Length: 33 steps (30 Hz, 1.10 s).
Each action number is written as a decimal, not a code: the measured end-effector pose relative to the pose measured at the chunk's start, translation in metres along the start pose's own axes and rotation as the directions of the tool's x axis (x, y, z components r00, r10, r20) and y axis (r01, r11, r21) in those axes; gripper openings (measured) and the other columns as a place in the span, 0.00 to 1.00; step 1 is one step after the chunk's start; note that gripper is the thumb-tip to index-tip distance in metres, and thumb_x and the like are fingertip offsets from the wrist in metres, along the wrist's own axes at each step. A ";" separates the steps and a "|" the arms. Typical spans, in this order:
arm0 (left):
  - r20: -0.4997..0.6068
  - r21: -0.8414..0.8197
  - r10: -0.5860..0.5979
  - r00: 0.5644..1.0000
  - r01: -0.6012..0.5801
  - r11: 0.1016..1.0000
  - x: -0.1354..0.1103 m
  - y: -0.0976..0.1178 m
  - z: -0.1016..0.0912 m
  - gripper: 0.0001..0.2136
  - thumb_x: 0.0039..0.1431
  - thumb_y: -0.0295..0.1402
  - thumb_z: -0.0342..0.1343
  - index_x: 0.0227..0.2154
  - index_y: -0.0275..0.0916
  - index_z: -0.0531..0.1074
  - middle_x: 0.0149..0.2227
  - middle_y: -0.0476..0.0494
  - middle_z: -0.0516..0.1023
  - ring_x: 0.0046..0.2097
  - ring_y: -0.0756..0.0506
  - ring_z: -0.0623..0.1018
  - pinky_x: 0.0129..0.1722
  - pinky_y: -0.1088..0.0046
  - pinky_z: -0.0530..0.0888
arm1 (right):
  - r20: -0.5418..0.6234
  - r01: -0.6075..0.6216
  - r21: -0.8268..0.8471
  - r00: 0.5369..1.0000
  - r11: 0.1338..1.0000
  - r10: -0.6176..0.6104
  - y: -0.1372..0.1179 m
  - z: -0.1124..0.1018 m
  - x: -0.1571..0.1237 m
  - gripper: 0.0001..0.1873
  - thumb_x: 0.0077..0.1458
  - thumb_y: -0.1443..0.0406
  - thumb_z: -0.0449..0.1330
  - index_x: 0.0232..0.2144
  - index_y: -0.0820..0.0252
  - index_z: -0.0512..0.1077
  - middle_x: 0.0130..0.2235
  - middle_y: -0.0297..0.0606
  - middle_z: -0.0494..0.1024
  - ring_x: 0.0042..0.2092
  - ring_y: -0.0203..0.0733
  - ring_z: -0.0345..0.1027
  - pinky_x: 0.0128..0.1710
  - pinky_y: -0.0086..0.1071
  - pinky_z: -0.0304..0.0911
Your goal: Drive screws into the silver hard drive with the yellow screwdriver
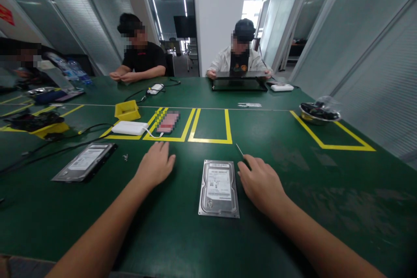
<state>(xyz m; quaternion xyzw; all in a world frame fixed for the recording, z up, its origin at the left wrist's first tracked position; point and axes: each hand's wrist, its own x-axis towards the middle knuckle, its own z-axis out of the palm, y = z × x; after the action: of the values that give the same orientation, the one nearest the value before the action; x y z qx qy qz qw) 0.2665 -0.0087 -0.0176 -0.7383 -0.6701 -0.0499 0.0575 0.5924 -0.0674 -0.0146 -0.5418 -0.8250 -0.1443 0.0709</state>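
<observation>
A silver hard drive (219, 187) lies label-up on the green table (325, 191) between my two hands. My left hand (155, 165) rests palm-down on the table to the drive's left, fingers together and stretched forward, holding nothing. My right hand (260, 180) sits just right of the drive with its fingers curled over a thin screwdriver (240, 150) whose tip pokes out beyond the fingers. A second hard drive (85, 161) lies further left, with a few tiny screws (125, 156) beside it.
Yellow tape boxes (211, 140) mark the table's middle, holding a white power bank (129, 128) and a phone (167, 122). A yellow bin (127, 110) stands behind. A metal bowl (319, 113) sits far right. Two people sit across; one handles a tablet (239, 83).
</observation>
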 end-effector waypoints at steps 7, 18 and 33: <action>0.125 0.210 -0.354 0.927 0.324 0.923 -0.010 -0.085 0.004 0.23 0.64 0.36 0.39 0.48 0.19 0.68 0.49 0.15 0.72 0.53 0.26 0.72 0.48 0.53 0.69 | -0.239 0.349 0.147 0.921 0.925 -0.309 -0.022 0.010 -0.006 0.12 0.62 0.71 0.51 0.41 0.64 0.75 0.53 0.50 0.71 0.48 0.52 0.65 0.45 0.43 0.62; 0.195 0.184 -0.478 0.856 0.447 0.876 -0.020 -0.099 -0.011 0.26 0.67 0.40 0.28 0.45 0.36 0.72 0.43 0.32 0.76 0.40 0.35 0.76 0.33 0.64 0.70 | -0.278 0.467 0.243 0.873 0.850 -0.400 -0.027 0.006 -0.007 0.11 0.63 0.70 0.50 0.37 0.65 0.73 0.53 0.50 0.71 0.46 0.49 0.65 0.44 0.42 0.62; 0.139 0.081 -0.392 0.909 0.384 0.920 -0.013 -0.125 0.003 0.23 0.65 0.30 0.38 0.55 0.30 0.71 0.54 0.27 0.73 0.53 0.33 0.73 0.49 0.59 0.69 | -0.324 0.489 0.318 0.861 0.813 -0.391 -0.027 0.012 -0.006 0.10 0.63 0.69 0.51 0.34 0.64 0.72 0.50 0.48 0.72 0.43 0.46 0.64 0.43 0.40 0.58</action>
<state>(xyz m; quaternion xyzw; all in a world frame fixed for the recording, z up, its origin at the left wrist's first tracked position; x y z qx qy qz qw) 0.1412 -0.0096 -0.0200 -0.5902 -0.8070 0.0137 0.0143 0.5707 -0.0783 -0.0322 -0.2875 -0.9251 -0.0552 0.2419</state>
